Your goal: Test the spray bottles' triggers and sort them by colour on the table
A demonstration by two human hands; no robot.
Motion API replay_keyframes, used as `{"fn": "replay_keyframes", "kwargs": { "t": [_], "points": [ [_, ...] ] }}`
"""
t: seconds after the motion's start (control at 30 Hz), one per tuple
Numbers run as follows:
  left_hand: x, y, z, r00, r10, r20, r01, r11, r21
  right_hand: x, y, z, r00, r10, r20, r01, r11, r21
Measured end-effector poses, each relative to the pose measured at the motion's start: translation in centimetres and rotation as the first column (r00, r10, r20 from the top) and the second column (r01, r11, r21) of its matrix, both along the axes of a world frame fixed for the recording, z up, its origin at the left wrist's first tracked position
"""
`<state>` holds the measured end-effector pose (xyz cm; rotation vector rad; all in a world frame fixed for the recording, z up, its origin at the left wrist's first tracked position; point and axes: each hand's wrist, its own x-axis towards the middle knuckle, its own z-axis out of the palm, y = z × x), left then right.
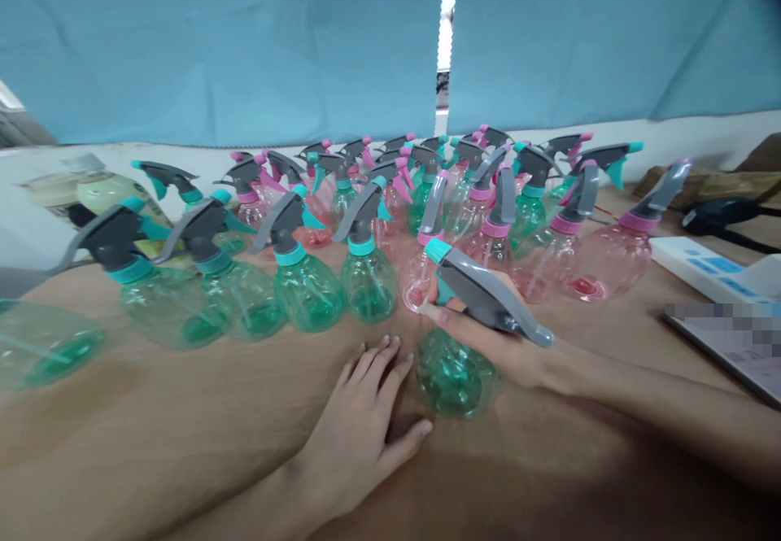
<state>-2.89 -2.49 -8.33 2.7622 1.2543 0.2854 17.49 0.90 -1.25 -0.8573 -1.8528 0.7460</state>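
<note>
My right hand is closed around the neck of a green spray bottle, just below its grey trigger head with a teal nozzle. That bottle stands upright, or nearly so, on the wooden table, and its collar is hidden by my fingers. Flat on the tabletop to its left lies my left hand, fingers apart and holding nothing. Beyond my hands stand a row of green spray bottles with teal collars and a group of pink spray bottles with pink collars.
More spray bottles crowd the back, near a blue curtain. A green bottle is cut off at the left edge. On the right are a white-and-blue device, a tablet-like slab and a black object with cables.
</note>
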Motion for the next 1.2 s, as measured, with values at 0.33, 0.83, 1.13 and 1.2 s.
{"fn": "replay_keyframes", "kwargs": {
  "t": [0.33,0.83,1.13,1.2],
  "points": [
    [0.0,0.1,0.0,1.0,0.006,0.03,-0.006,1.0,0.012,-0.3,0.1,-0.7,0.997,-0.06,-0.044,0.058,0.998,-0.027],
    [-0.8,-1.3,0.1,0.964,0.129,0.233,-0.114,0.99,-0.078,-2.9,0.6,-1.7,0.979,0.049,-0.197,-0.062,0.996,-0.058],
    [-5.2,-4.8,1.1,0.862,0.298,0.409,-0.218,0.948,-0.233,-8.5,-1.3,-1.3,0.971,0.097,-0.22,-0.108,0.993,-0.038],
    [-6.5,-5.5,1.1,0.831,0.336,0.443,-0.234,0.934,-0.269,-10.3,-1.7,-1.3,0.967,0.127,-0.22,-0.138,0.99,-0.037]
  ]
}}
